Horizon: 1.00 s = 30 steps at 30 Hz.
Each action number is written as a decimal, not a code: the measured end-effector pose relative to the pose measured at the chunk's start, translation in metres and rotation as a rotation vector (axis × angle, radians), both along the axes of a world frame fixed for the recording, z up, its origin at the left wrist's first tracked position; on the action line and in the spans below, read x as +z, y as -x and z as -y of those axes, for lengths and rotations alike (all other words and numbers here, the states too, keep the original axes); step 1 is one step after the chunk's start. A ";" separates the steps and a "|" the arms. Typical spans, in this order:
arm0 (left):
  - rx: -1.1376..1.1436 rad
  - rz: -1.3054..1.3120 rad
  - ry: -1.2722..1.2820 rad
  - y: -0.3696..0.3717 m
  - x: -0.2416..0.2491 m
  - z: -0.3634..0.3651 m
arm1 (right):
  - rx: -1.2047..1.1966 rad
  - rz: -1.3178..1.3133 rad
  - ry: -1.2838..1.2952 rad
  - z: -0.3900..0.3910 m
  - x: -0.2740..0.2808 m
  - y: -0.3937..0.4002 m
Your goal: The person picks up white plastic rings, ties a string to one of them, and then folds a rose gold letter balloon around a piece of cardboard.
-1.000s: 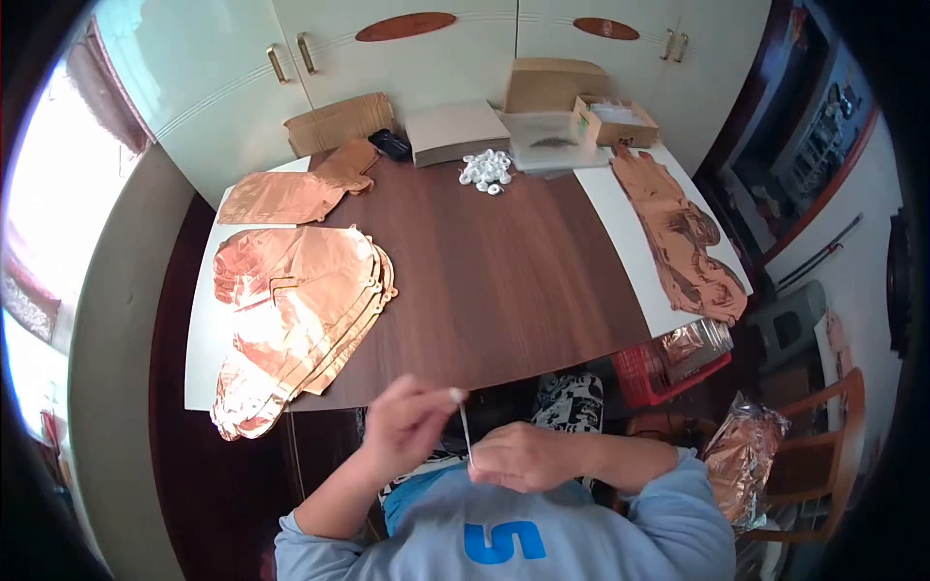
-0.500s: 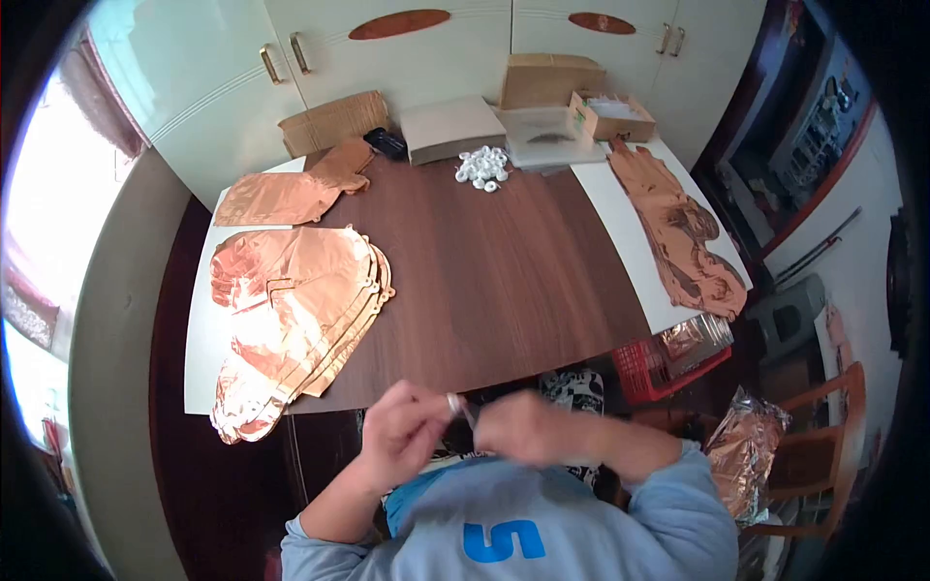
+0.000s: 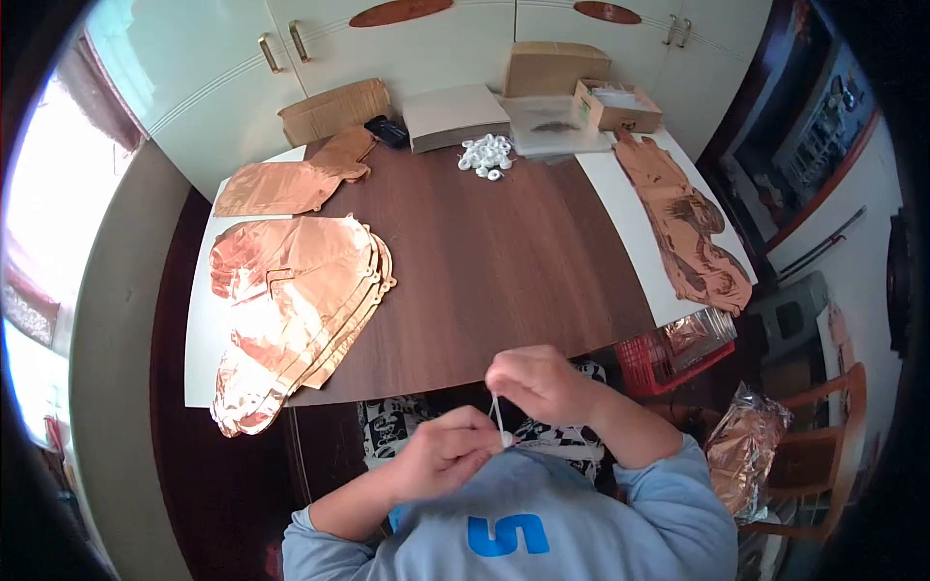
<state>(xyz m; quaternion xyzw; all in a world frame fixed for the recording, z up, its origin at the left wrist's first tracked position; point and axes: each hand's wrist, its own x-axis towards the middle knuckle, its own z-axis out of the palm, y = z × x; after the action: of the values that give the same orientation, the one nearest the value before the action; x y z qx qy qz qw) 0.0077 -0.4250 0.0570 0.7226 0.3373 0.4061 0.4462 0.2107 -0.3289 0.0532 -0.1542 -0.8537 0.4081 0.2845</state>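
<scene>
My left hand [image 3: 448,453] is closed around a small white ribbon roll [image 3: 506,440], just in front of my chest. From it a thin white ribbon [image 3: 498,413] runs up to my right hand [image 3: 539,383], whose fingers are pinched on its upper end. The ribbon looks taut between the two hands. Beyond them, at the far side of the brown table [image 3: 484,261], lies a pile of similar white rolls [image 3: 484,153]. Flat copper-coloured foil balloons [image 3: 300,281] are stacked on the table's left side.
More copper foil pieces lie at the back left [image 3: 281,189] and on the right [image 3: 678,218]. A grey-white stack [image 3: 455,118], a clear plastic sheet [image 3: 552,131] and a small box [image 3: 617,107] stand at the back. A red basket [image 3: 649,363] and wooden chair [image 3: 814,455] are at right.
My right hand has moved up and is now above the left. My left hand has shifted right and down, and a length of white ribbon now stretches between them.
</scene>
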 end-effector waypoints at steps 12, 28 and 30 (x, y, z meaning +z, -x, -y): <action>0.268 -0.074 -0.112 0.025 -0.005 -0.019 | 0.254 -0.034 0.017 0.032 -0.014 0.010; 0.251 -0.048 -0.118 0.020 -0.004 -0.016 | 0.225 -0.079 -0.121 0.024 -0.010 0.014; 0.085 -0.066 -0.110 0.013 -0.022 -0.019 | 0.082 -0.121 -0.121 0.019 0.000 0.009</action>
<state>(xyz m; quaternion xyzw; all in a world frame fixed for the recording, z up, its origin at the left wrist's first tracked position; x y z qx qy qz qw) -0.0050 -0.4064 0.0352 0.7441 0.3593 0.4187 0.3766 0.2019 -0.3476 0.0528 -0.0766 -0.8636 0.3754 0.3276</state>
